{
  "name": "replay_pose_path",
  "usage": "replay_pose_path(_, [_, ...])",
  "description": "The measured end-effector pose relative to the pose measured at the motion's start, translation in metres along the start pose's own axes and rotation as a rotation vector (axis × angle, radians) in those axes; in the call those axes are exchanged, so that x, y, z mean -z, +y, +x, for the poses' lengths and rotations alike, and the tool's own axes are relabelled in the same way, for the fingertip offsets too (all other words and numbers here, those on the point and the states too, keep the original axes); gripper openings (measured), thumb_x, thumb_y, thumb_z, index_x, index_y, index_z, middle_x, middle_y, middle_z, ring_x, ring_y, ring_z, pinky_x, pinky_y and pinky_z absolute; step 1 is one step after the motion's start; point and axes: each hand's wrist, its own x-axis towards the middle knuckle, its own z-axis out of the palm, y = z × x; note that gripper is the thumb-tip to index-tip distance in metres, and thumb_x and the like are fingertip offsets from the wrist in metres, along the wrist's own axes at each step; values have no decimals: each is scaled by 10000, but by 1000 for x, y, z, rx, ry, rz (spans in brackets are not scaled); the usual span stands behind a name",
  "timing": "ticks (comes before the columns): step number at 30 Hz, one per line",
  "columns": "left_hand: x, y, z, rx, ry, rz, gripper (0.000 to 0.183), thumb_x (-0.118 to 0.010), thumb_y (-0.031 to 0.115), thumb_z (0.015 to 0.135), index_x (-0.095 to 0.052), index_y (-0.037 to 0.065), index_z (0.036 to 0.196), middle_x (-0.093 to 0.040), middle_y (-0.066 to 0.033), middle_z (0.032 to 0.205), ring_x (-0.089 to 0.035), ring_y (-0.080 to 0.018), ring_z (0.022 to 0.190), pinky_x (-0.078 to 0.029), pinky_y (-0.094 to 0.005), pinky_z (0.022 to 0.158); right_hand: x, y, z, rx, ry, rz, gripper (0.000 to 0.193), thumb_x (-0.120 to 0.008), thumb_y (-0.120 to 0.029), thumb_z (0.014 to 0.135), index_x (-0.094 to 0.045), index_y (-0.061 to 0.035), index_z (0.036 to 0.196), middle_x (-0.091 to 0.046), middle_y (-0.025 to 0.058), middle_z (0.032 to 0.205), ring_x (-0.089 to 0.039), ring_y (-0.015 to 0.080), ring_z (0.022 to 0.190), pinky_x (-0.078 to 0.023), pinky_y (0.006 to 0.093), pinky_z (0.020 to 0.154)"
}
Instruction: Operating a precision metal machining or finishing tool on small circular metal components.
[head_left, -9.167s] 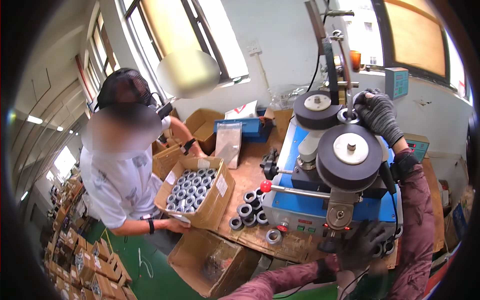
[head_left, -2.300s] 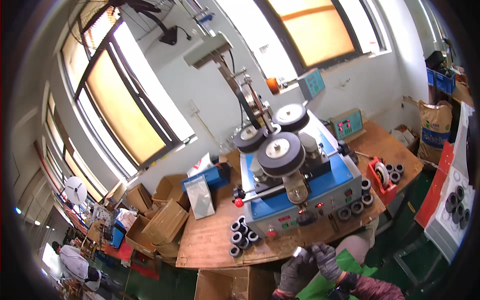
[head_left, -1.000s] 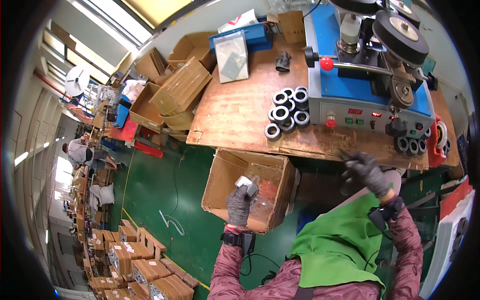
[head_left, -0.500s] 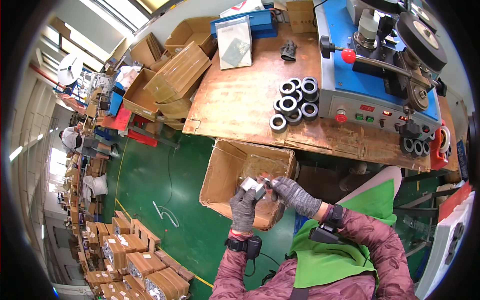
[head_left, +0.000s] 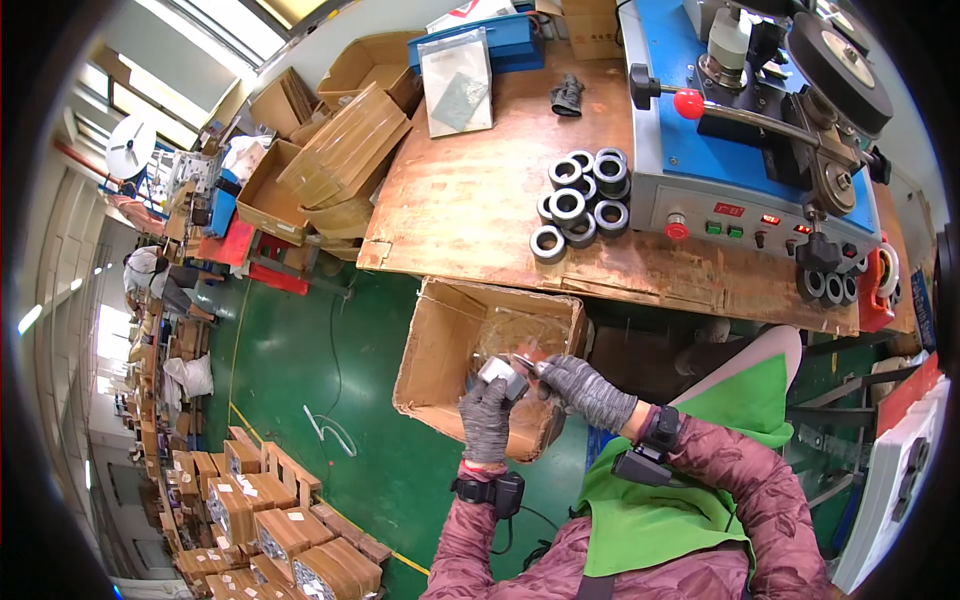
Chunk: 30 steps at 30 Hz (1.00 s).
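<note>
My gloved left hand is closed around a small silver-white blocky part, held over an open cardboard box. Close to its right, my gloved right hand pinches a small thin dark piece against or just beside that part; its kind is too small to make out. Clear plastic film lies in the box beneath my hands. Both wrists carry black strapped devices.
Several black-and-silver rings are piled on the wooden table. A blue machine with a red-knobbed lever stands at the right. Behind lie a dark glove and a bagged sheet. Cartons stand at left; a person is far off.
The view has shifted slightly, so the table and machine sit a little further left. My hands stay together over the box, still holding the same part and small piece.
</note>
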Motion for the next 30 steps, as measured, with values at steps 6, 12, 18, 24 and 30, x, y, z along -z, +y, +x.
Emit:
replay_pose_path(6, [-3,-1,10,45,22,81,408,-618,227,843,-553,-80,1103,-599,-139,1075,-616,-254,968,-529,-413,835,64,15,-16,894,238,-886,439,-648,-48,728,-528,-54,1151,-553,163,1065,-529,357,931,-466,430,756])
replay_pose_path(12, [-4,16,6,35,89,-174,412,-641,173,766,-558,-92,1071,-612,-150,1014,-633,-276,899,-547,-417,803,220,15,-49,345,878,-1060,244,-600,-294,836,-612,-66,920,-632,153,865,-605,315,862,-480,435,744])
replay_pose_path(18, [-32,-8,13,50,-133,-116,501,-638,248,807,-486,-27,1197,-594,-140,1092,-596,-276,937,-527,-431,811,310,25,-77,-13,1170,-1158,292,-601,-318,761,-659,-105,954,-639,151,978,-604,326,926,-492,421,779])
replay_pose_path(24, [-120,17,-14,146,-192,7,342,-553,186,889,-529,-24,1158,-602,-82,1035,-585,-202,920,-515,-348,790,289,5,-161,91,1141,-1436,403,-625,-423,757,-637,-79,969,-595,162,1037,-570,343,959,-451,438,867])
replay_pose_path(30, [-146,-73,42,4,-392,124,398,-538,187,901,-496,-78,1195,-592,-129,1081,-579,-240,987,-526,-392,851,387,1,-331,465,1821,-1151,188,-650,-256,748,-680,-98,844,-627,129,790,-618,303,741,-506,388,638])
